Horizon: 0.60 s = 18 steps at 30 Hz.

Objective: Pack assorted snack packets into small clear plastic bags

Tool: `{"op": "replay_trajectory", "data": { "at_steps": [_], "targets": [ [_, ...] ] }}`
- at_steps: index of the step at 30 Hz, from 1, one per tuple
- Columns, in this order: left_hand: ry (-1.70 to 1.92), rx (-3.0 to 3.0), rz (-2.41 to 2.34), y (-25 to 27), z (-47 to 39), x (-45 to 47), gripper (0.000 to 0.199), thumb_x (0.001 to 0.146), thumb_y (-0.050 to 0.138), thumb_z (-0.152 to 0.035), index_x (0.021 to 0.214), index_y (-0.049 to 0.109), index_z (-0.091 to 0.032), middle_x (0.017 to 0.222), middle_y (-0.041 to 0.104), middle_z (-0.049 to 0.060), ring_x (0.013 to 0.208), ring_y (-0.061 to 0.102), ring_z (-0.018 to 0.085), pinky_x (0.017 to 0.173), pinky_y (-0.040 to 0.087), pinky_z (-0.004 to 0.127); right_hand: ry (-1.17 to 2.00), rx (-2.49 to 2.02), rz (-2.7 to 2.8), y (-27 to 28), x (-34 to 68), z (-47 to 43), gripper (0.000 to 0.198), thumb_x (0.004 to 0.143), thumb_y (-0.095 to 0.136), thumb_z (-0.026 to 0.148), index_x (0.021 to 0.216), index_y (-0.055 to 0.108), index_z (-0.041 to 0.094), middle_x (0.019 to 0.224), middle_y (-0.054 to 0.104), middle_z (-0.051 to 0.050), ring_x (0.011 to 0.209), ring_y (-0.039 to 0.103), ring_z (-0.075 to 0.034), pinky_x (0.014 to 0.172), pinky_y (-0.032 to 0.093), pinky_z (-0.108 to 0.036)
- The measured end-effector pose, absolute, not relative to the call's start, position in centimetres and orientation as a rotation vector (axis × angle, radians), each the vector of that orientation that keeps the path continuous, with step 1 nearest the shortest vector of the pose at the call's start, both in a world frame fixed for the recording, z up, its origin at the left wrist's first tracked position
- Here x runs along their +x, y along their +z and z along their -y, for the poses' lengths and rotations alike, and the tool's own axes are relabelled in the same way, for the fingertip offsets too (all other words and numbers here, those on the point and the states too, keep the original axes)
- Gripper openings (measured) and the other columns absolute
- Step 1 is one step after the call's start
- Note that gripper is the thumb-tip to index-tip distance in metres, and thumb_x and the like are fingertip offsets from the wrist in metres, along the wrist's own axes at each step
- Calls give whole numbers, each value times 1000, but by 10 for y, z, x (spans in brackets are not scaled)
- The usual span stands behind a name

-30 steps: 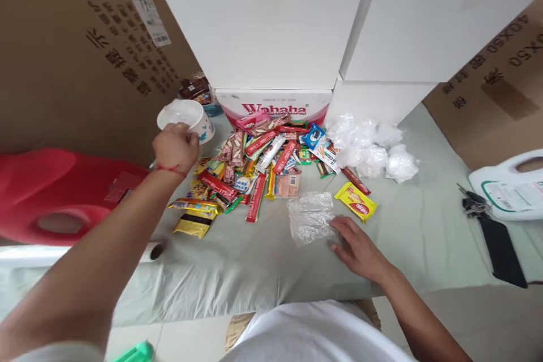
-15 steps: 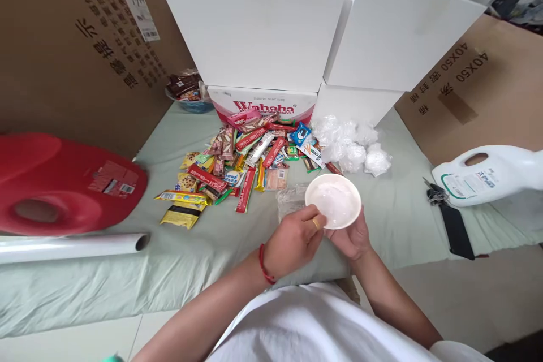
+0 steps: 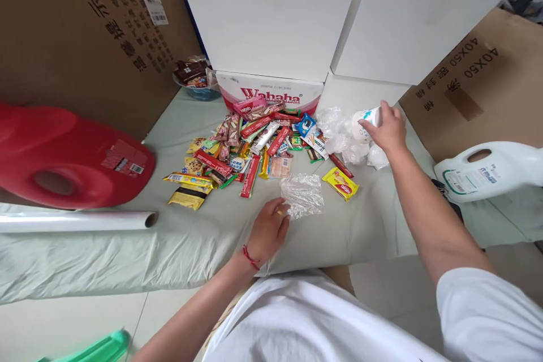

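My right hand [image 3: 388,127] is closed around a white paper bowl with blue print [image 3: 367,123], tipped on its side among several clear plastic-wrapped bundles [image 3: 355,150] at the back right. Close to the table's front, my left hand [image 3: 269,227] rests with loosely bent fingers at the left edge of a crinkled sheet of clear plastic film [image 3: 303,195]. Its fingertips touch the film. To the right of the film lies a yellow snack packet [image 3: 340,183]. Behind and left spreads a heap of wrapped snack bars [image 3: 254,144].
White boxes [image 3: 271,17] stand at the back, with a blue bowl of snacks [image 3: 199,90] beside them. A red jug [image 3: 76,158] and a film roll [image 3: 80,220] lie left. A white detergent bottle [image 3: 483,172] lies right. Cardboard panels [image 3: 114,79] flank the cloth-covered surface.
The paper bowl has gone from between both hands to the bundles at the back right, carried by my right hand. My left hand has let go of it. The yellow packet now shows.
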<state>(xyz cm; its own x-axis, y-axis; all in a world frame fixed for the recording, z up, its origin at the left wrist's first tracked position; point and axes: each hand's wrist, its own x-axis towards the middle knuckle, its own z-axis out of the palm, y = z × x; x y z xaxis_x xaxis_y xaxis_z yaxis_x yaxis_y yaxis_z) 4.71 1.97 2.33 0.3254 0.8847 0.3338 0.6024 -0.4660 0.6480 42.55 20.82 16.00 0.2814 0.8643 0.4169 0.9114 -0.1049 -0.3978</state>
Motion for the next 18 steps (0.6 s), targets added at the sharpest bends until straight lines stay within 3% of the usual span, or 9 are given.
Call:
{"op": "replay_trajectory", "data": {
  "at_steps": [3, 7, 11, 14, 16, 18],
  "targets": [
    [850, 2241, -1383, -10, -2, 31, 28, 98, 49, -21, 116, 70, -18, 129, 67, 14, 119, 65, 28, 103, 58, 45, -305, -2028, 1774, 170, 426, -232, 94, 85, 63, 75, 156, 41, 17, 145, 46, -25, 135, 42, -44, 107, 39, -60],
    [853, 2258, -1402, -21, 14, 21, 27, 99, 50, -21, 114, 71, -18, 132, 67, 15, 122, 65, 28, 104, 58, 44, -387, -1981, 1788, 192, 426, -228, 89, 86, 63, 74, 154, 45, 17, 146, 46, -24, 134, 41, -44, 105, 37, -59],
    [917, 2208, -1403, -14, 17, 20, 25, 98, 51, -21, 111, 72, -19, 130, 67, 15, 119, 66, 27, 103, 58, 43, -422, -1919, 1768, 202, 438, -215, 90, 94, 58, 68, 157, 39, 6, 154, 39, -29, 140, 34, -41, 110, 29, -58],
    [1020, 2053, -1425, 1, 19, 25, 23, 100, 50, -25, 107, 71, -20, 124, 66, 14, 113, 68, 25, 98, 59, 42, -134, -1728, 1538, 195, 449, -199, 90, 97, 51, 67, 156, 37, 0, 156, 40, -29, 141, 36, -36, 116, 25, -55],
    [1044, 1852, -1404, 17, 21, 34, 22, 101, 50, -31, 106, 69, -21, 117, 66, 12, 103, 70, 23, 88, 60, 38, 181, -1405, 1283, 184, 443, -175, 85, 97, 46, 72, 157, 41, 12, 160, 42, -18, 144, 36, -34, 119, 28, -50],
    [1009, 1555, -1321, 34, 20, 49, 27, 101, 50, -42, 112, 65, -22, 110, 66, 9, 84, 70, 18, 68, 58, 31, 629, -1121, 1088, 165, 421, -139, 78, 95, 40, 79, 148, 54, 24, 154, 53, -8, 144, 42, -33, 116, 38, -48]
  ]
}}
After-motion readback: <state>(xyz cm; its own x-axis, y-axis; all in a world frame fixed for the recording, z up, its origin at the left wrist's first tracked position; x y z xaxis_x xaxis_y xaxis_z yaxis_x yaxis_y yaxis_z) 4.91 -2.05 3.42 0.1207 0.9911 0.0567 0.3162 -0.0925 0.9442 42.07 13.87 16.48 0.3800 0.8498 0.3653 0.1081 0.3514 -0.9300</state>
